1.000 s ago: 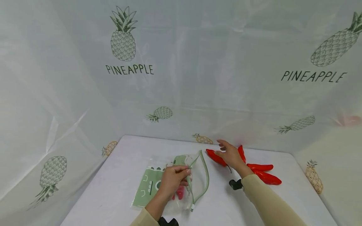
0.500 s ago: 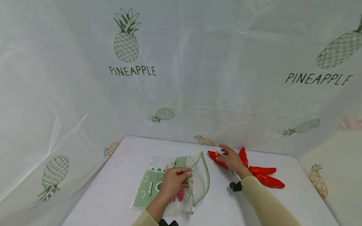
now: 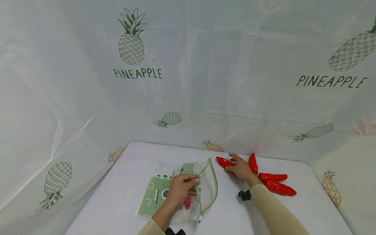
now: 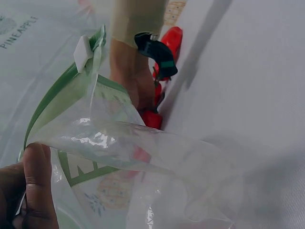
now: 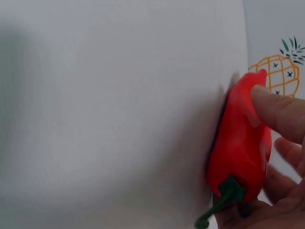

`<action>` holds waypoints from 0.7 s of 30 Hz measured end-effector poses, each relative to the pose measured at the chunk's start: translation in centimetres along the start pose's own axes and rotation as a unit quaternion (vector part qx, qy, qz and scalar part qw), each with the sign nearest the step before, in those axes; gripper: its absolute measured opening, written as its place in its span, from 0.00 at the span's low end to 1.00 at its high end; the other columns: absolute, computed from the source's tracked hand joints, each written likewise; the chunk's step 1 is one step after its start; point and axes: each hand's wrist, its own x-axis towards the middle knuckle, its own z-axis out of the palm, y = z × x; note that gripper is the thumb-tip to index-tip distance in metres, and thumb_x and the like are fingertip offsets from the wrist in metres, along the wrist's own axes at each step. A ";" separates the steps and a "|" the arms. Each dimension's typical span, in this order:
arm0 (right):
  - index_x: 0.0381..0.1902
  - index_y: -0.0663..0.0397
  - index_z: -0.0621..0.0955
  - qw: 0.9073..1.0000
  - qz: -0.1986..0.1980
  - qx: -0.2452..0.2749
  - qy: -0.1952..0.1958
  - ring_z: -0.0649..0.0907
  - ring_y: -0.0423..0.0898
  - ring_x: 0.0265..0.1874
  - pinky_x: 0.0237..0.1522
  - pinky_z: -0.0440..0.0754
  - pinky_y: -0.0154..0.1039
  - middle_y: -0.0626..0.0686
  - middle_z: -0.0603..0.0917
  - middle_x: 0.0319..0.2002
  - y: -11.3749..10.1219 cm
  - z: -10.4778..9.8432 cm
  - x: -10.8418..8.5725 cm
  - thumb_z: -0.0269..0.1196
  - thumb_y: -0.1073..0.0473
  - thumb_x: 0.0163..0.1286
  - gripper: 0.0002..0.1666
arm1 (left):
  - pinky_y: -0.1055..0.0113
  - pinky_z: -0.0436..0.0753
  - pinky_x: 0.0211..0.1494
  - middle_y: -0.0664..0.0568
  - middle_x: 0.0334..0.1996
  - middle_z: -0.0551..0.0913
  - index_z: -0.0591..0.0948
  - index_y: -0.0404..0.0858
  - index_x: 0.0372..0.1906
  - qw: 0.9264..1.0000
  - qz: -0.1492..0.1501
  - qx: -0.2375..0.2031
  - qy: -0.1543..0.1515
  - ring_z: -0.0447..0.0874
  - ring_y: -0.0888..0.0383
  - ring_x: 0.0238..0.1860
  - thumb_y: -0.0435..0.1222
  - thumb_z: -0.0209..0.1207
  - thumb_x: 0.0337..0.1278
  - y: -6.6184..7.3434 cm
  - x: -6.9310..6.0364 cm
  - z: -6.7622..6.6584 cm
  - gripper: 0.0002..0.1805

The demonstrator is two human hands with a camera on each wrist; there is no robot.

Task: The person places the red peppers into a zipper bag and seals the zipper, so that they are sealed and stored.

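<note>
My left hand (image 3: 182, 189) pinches the rim of a clear zip bag (image 3: 152, 199) with a green cartoon print and a green zip edge. Its mouth gapes toward the right, and a white slider (image 4: 83, 54) sits on the edge in the left wrist view. Something red (image 3: 187, 201) shows through the plastic, partly hidden by the hand. Farther right, my right hand (image 3: 242, 168) is at a red pepper (image 3: 224, 162) on the table. The right wrist view has the thumb (image 5: 279, 112) on this pepper's side and fingers round behind it, its green stem (image 5: 230, 189) pointing down-left.
Several more red peppers (image 3: 273, 177) lie to the right of my right forearm. A white curtain (image 3: 211, 81) printed with pineapples hangs behind the white table (image 3: 117, 202) and along its sides.
My right hand has come down onto the red pepper, and its fingers have closed in around it. The left hand keeps its hold on the bag's rim. The head view has shifted slightly.
</note>
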 end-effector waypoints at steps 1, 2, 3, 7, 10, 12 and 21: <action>0.80 0.52 0.65 1.000 0.004 -0.001 0.000 0.75 0.66 0.66 0.66 0.78 0.69 0.68 0.74 0.72 -0.1 0.0 -0.1 0.73 0.55 0.69 0.47 | 0.68 0.90 0.31 0.47 0.37 0.90 0.88 0.29 0.55 1.000 0.000 0.000 0.000 0.85 0.63 0.27 0.33 0.68 0.68 0.0 0.0 0.0 0.15; 0.79 0.53 0.66 1.000 0.009 -0.001 0.001 0.76 0.66 0.66 0.66 0.77 0.69 0.68 0.75 0.71 -0.2 0.1 -0.3 0.73 0.55 0.68 0.46 | 0.68 0.90 0.31 0.47 0.37 0.90 0.88 0.29 0.55 1.000 0.000 0.000 0.000 0.85 0.63 0.27 0.33 0.68 0.68 0.0 0.0 0.0 0.15; 0.79 0.54 0.67 1.000 0.013 -0.002 0.003 0.76 0.66 0.65 0.66 0.78 0.69 0.69 0.75 0.70 -0.3 0.2 -0.3 0.72 0.56 0.68 0.45 | 0.68 0.90 0.31 0.47 0.36 0.90 0.88 0.29 0.55 1.000 0.000 -0.001 0.000 0.84 0.63 0.27 0.33 0.68 0.68 0.1 0.0 0.0 0.15; 0.78 0.56 0.68 1.000 0.023 0.003 0.007 0.77 0.65 0.63 0.65 0.79 0.67 0.71 0.76 0.69 -0.6 0.5 -0.6 0.70 0.58 0.70 0.42 | 0.69 0.90 0.31 0.48 0.36 0.89 0.88 0.29 0.54 1.000 0.003 -0.002 0.001 0.84 0.63 0.26 0.33 0.69 0.68 0.1 0.0 0.1 0.15; 0.78 0.55 0.68 0.999 0.028 0.024 0.005 0.76 0.65 0.64 0.65 0.81 0.64 0.70 0.75 0.69 -0.9 0.7 -0.9 0.68 0.59 0.70 0.41 | 0.69 0.90 0.31 0.48 0.36 0.89 0.88 0.29 0.54 1.000 0.004 -0.003 0.002 0.84 0.63 0.26 0.33 0.68 0.68 0.1 -0.1 0.1 0.15; 0.79 0.54 0.67 0.998 0.030 0.047 0.004 0.75 0.65 0.65 0.64 0.83 0.62 0.69 0.75 0.70 -1.0 0.9 -1.2 0.68 0.59 0.70 0.41 | 0.70 0.90 0.31 0.48 0.36 0.90 0.88 0.29 0.54 1.000 0.004 -0.005 0.003 0.84 0.63 0.26 0.33 0.68 0.68 0.1 -0.1 0.1 0.15; 0.76 0.51 0.69 0.989 0.032 0.145 0.018 0.72 0.63 0.66 0.54 0.90 0.48 0.63 0.73 0.70 -1.8 1.0 -2.7 0.68 0.58 0.72 0.38 | 0.69 0.90 0.31 0.49 0.36 0.89 0.88 0.28 0.54 1.000 0.002 -0.007 0.002 0.84 0.63 0.26 0.35 0.70 0.67 0.2 -0.2 0.2 0.17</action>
